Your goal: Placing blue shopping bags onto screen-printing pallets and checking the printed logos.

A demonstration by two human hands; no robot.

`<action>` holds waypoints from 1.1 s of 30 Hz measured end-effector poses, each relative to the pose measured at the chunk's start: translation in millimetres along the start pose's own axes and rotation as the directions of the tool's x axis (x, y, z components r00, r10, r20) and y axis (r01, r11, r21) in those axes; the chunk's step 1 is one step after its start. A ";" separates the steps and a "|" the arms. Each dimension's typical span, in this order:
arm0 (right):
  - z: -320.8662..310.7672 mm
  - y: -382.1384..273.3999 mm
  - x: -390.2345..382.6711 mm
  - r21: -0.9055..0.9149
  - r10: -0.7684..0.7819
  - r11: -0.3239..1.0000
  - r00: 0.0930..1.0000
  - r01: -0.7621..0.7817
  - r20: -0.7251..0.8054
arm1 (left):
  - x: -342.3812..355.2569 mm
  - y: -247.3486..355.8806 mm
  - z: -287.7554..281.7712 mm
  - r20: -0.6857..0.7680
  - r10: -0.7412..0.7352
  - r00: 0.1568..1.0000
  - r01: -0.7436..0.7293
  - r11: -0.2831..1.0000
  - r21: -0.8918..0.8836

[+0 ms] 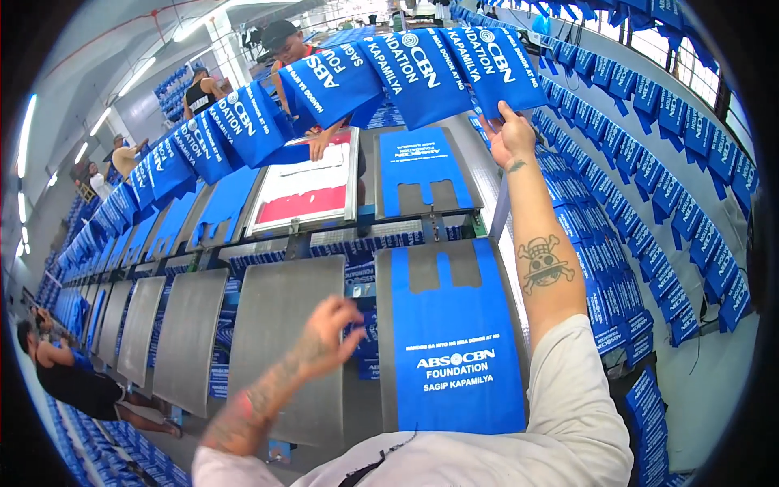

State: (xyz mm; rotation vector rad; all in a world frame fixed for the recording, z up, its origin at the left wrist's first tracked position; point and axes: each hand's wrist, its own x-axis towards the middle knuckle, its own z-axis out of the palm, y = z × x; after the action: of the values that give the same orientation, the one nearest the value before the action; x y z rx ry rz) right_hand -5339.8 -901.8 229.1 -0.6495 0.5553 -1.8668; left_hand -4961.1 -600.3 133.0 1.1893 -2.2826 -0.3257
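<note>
My right hand (511,138) is raised at the lower edge of a printed blue bag (495,73), the nearest in an overhead row. One digit lies over the bag's front and the other fingers go partly behind its edge, pinching it. Lower down, my left hand (331,326) hovers over a bare grey board (284,357), fingers loosely curled and apart, with nothing in them. Right of it, a blue bag (458,349) with white print and cut-out handles lies flat on another board. A similar bag (426,166) lies on the board beyond.
Across the boards a co-worker (284,45) has a hand on a framed printing screen (304,183) with white and red areas. More grey boards (195,341) run leftward. Another person (81,373) bends at the far left. Rows of hanging blue bags (649,162) fill the right side.
</note>
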 end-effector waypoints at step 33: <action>-295.6 -15.2 -546.4 -0.851 0.533 -0.110 0.753 0.513 0.385 | -250.7 68.7 227.3 0.167 -0.324 0.931 0.349 0.924 -0.157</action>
State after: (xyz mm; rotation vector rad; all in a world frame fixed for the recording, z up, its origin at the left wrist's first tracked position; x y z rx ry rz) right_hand -5372.1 -364.2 -81.0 -2.2892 1.5011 -0.4788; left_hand -5019.8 -364.3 -112.0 1.5007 -2.0960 -0.7537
